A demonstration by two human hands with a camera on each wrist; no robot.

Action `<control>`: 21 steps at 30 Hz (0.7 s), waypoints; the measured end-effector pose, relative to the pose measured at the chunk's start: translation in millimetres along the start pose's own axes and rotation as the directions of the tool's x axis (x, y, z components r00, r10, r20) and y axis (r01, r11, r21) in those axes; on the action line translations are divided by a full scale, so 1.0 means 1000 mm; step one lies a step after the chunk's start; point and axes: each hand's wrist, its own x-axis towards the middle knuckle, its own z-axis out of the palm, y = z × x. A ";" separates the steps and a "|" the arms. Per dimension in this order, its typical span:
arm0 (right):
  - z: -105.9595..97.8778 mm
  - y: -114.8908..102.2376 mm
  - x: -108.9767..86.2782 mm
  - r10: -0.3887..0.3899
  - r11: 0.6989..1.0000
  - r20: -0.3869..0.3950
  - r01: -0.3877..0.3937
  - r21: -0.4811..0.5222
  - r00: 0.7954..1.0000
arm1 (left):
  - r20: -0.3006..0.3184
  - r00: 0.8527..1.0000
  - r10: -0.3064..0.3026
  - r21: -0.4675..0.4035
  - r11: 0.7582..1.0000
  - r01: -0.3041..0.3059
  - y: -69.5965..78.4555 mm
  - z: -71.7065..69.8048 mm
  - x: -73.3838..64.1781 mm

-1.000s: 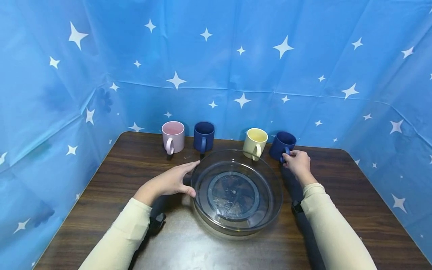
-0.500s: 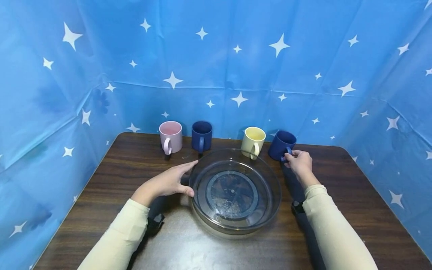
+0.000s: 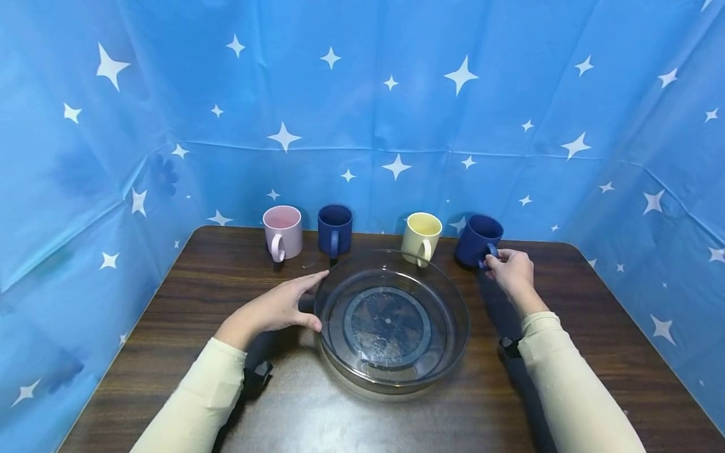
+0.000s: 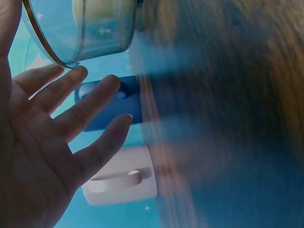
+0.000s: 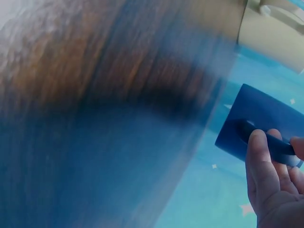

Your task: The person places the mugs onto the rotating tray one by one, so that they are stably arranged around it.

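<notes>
My right hand (image 3: 514, 278) pinches the handle of the right-hand dark blue mug (image 3: 474, 242) between thumb and fingers. In the right wrist view the fingers curl at that mug's handle (image 5: 273, 143). I cannot tell whether its base touches the table. My left hand (image 3: 277, 309) lies at the left rim of a clear smoky glass bowl (image 3: 391, 376), fingers straight and thumb spread apart. The left wrist view has the left palm (image 4: 42, 133) facing the camera, with fingertips by the bowl's rim (image 4: 52, 56). It holds nothing.
Behind the bowl stand a pink mug (image 3: 284, 231), another dark blue mug (image 3: 335, 229) and a yellow mug (image 3: 420, 236), handles toward me. The yellow one is close behind the bowl's rim. A blue starred curtain (image 3: 362, 94) borders the brown wooden table (image 3: 181, 327).
The right hand and its blue mug have shifted slightly right, widening the gap from the yellow mug. The left hand keeps its place by the bowl. The head view has turned a little.
</notes>
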 end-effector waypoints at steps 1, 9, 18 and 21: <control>-0.001 0.000 0.000 -0.001 1.000 0.001 0.001 -0.002 1.000 | -0.002 1.000 0.003 0.000 1.000 -0.003 0.000 0.000 0.000; -0.010 -0.003 -0.005 -0.021 1.000 0.006 0.021 -0.005 1.000 | 0.003 1.000 0.007 -0.002 1.000 -0.007 0.001 0.001 -0.001; -0.018 -0.011 -0.008 -0.034 0.999 -0.003 0.034 -0.006 0.999 | 0.012 1.000 -0.010 0.008 1.000 0.010 0.001 0.000 -0.002; -0.020 -0.013 -0.009 -0.046 0.999 -0.017 0.046 -0.017 0.999 | 0.017 1.000 -0.020 0.005 1.000 0.020 0.001 -0.001 -0.003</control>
